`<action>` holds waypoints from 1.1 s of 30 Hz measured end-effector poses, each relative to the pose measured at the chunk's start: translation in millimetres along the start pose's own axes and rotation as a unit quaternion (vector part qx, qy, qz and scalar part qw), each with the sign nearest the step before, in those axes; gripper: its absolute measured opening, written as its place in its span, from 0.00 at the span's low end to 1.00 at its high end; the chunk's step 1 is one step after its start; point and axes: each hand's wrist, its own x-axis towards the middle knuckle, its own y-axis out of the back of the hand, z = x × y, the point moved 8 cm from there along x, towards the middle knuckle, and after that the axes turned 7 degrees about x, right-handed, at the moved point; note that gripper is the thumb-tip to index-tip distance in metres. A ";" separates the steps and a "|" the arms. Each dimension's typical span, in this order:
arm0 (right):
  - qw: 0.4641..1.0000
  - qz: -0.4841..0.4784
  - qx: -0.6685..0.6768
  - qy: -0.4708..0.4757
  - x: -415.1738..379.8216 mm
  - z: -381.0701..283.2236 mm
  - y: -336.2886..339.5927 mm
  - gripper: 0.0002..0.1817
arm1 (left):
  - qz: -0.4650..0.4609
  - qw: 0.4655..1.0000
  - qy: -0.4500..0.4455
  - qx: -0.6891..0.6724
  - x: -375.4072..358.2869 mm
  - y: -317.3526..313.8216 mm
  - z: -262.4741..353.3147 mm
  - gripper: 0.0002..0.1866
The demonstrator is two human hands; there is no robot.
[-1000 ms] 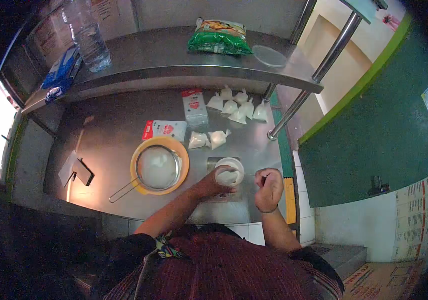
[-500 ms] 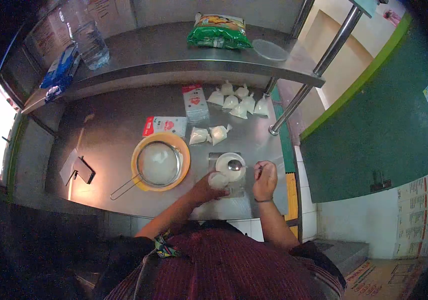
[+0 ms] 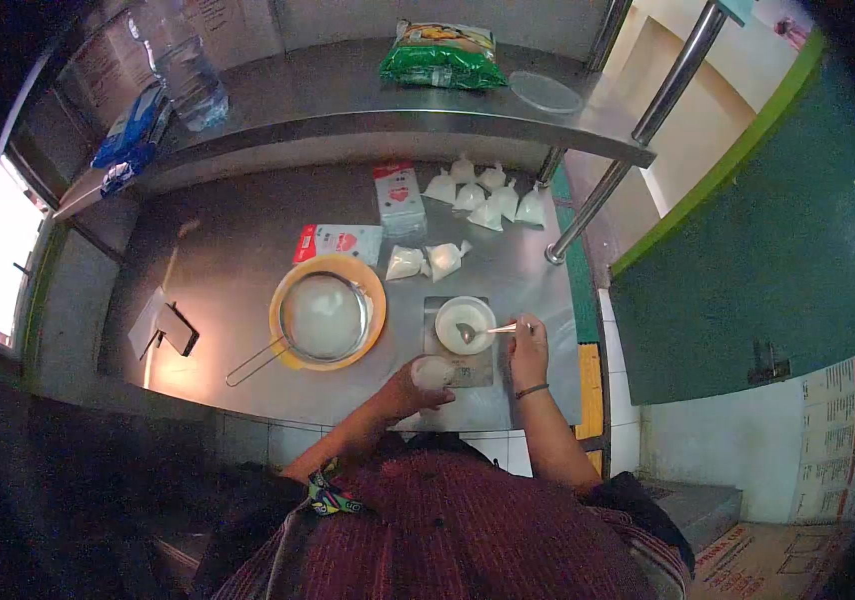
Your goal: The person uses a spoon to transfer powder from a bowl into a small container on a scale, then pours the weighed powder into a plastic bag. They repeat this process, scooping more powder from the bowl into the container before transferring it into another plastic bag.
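Note:
My right hand [image 3: 529, 358] is closed round the handle of a metal spoon [image 3: 502, 329]. The spoon's head dips inside a white bowl [image 3: 444, 318], which holds something white. Under the bowl is a flat kitchen scale [image 3: 479, 374] with a small display at its near side. Just left of the scale's near edge, my left hand [image 3: 406, 393] wraps round a small translucent cup [image 3: 434, 372] with whitish contents. Farther left, a round wire sieve [image 3: 260, 361] with white powder in it rests over an orange-yellow basin [image 3: 378, 312].
Behind the scale lie two tied bags [image 3: 426, 262] of white powder; several more bags [image 3: 488, 196] sit farther back. Two red-and-white packs [image 3: 346, 243] lie behind the basin. A phone on a stand [image 3: 178, 330] is at left. Above runs a steel shelf [image 3: 318, 115] with a green packet [image 3: 443, 60].
The spoon has tilted and lowered into the white bowl; its handle now shows from my right hand. My left hand and the cup have shifted slightly toward me, off the scale's display.

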 end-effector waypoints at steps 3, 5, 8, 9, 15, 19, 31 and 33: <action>0.999 0.025 0.005 0.042 -14.0 -11.9 18.1 0.18 | 0.018 0.994 0.004 -0.106 -4.9 -2.0 -2.8 0.34; 1.000 0.014 -0.020 0.013 -33.7 -17.6 22.2 0.18 | 0.038 0.988 -0.061 -0.136 -1.7 0.3 -12.6 0.37; 0.987 -0.142 -0.066 -0.034 -66.3 -30.7 -0.2 0.16 | 0.118 0.986 -0.113 -0.037 -15.9 1.5 2.0 0.42; 0.955 -0.280 -0.084 -0.051 -86.4 -35.7 -22.0 0.16 | 0.120 0.986 -0.110 -0.039 -20.5 -1.4 5.5 0.42; 0.918 -0.396 -0.005 -0.017 -120.6 -57.3 -73.9 0.14 | 0.174 0.960 -0.220 0.003 -36.1 -7.7 12.9 0.48; 0.901 -0.432 0.012 -0.020 -132.7 -26.0 -90.0 0.16 | 0.187 0.951 -0.246 0.023 -47.8 -2.3 -5.1 0.49; 0.753 -0.344 0.318 -0.462 -196.8 -24.3 -168.6 0.15 | 0.143 0.977 -0.157 0.031 -110.0 41.8 -32.9 0.45; 0.783 -0.360 0.290 -0.417 -197.4 -14.8 -179.9 0.15 | 0.164 0.966 -0.191 0.060 -128.5 56.5 -22.8 0.41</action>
